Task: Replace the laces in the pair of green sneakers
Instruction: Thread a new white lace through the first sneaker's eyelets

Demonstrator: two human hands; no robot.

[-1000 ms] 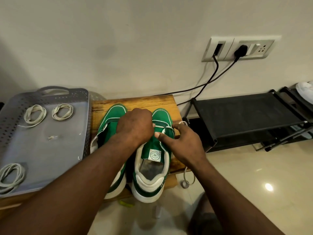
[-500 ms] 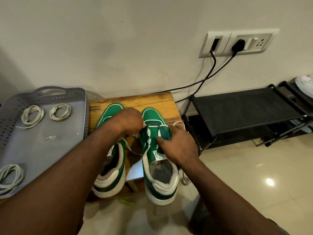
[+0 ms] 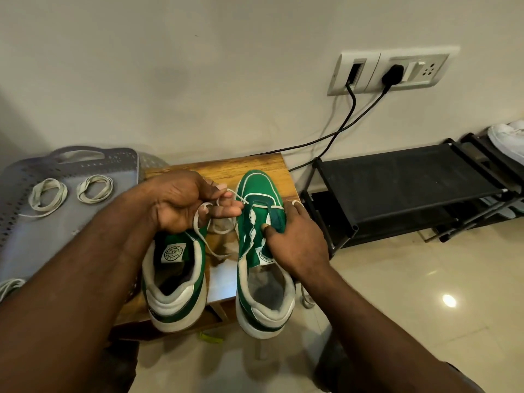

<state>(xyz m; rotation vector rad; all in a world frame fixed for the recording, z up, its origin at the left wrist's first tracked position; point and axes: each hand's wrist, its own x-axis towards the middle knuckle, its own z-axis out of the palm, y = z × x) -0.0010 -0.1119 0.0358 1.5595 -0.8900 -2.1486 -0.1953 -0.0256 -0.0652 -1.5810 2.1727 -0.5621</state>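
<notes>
**Lace pinched at the toe end of the right-side sneaker**

Two green sneakers sit on a small wooden stool (image 3: 226,168) with a varnished, streaky grain, heels toward the person and toes toward the pale wall. Both are green fabric with white piping, thick off-white soles and padded white collars. The left-side sneaker (image 3: 175,285) shows a round printed label on its tongue. The right-side sneaker (image 3: 261,194) overhangs the stool's near edge at the heel.

A flat white lace (image 3: 204,242) runs from the front eyelets of the right-side sneaker to the left hand (image 3: 184,202), then droops in a loose loop between the two shoes. The left hand hovers over the toe of the left-side sneaker, palm turned partly up, with its fingers curled in and the lace pinched at their tips.

The right hand (image 3: 295,239) clasps the right-side sneaker from its outer side. The thumb (image 3: 266,226) presses on the green tongue and the fingers wrap over the far edge of the upper. Both forearms reach in from the bottom of the view.

To the left lies a grey plastic tray (image 3: 37,239) with perforated walls and a moulded handle. It carries coiled laces (image 3: 48,194), off-white and flat. To the right stands a black shoe rack (image 3: 397,180) with a fabric shelf on thin tubes, on glossy cream floor tiles (image 3: 425,279). Two black cables (image 3: 351,109) hang from a white wall socket plate (image 3: 391,70).
</notes>
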